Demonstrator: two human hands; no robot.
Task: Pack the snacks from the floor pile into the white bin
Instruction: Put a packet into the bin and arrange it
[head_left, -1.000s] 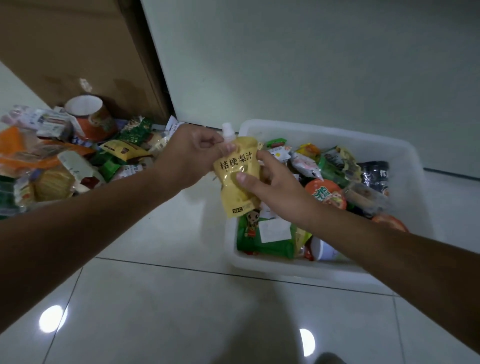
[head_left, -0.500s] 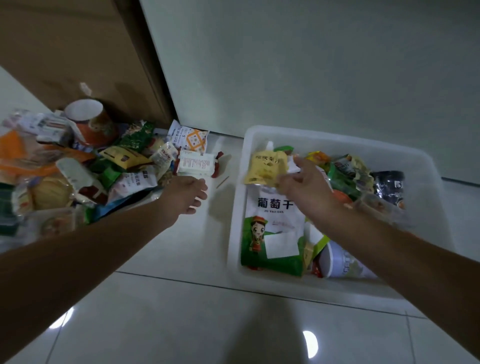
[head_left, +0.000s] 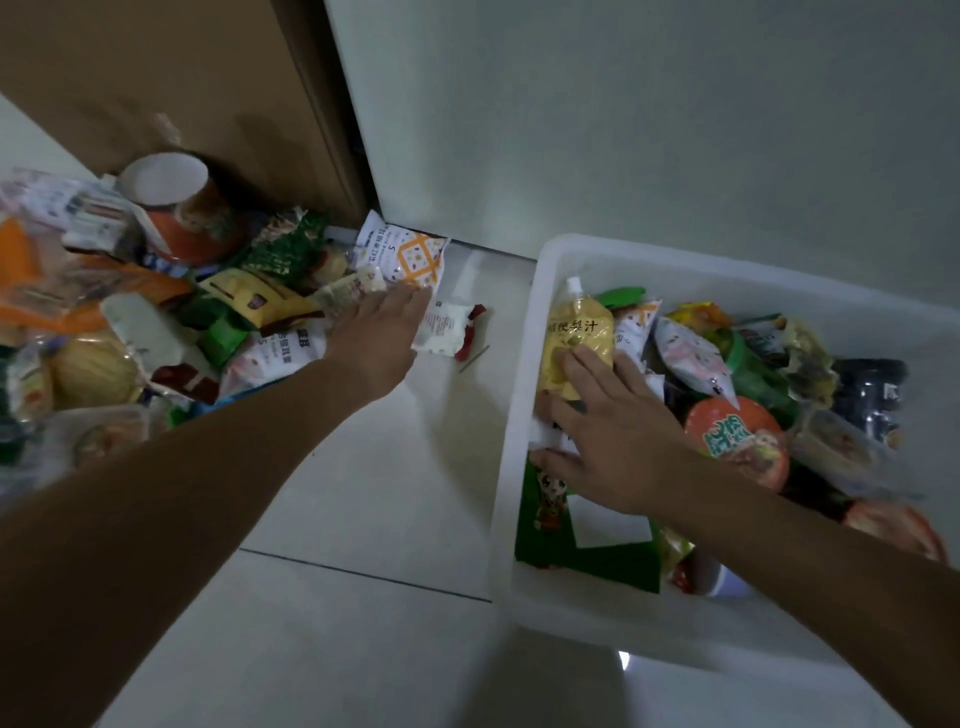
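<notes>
Lying flat: yellow spouted pouch (head_left: 573, 332).

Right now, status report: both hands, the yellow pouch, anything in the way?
Left hand open, fingers over a white snack packet at the pile's edge. Right hand flat on the yellow spouted pouch inside the white bin. Nothing blocking either hand.

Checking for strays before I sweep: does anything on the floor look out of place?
Yes: a thin stick lies loose on the tile between the pile and the white bin, just past a red-and-white packet. It looks like litter rather than a snack.
</notes>
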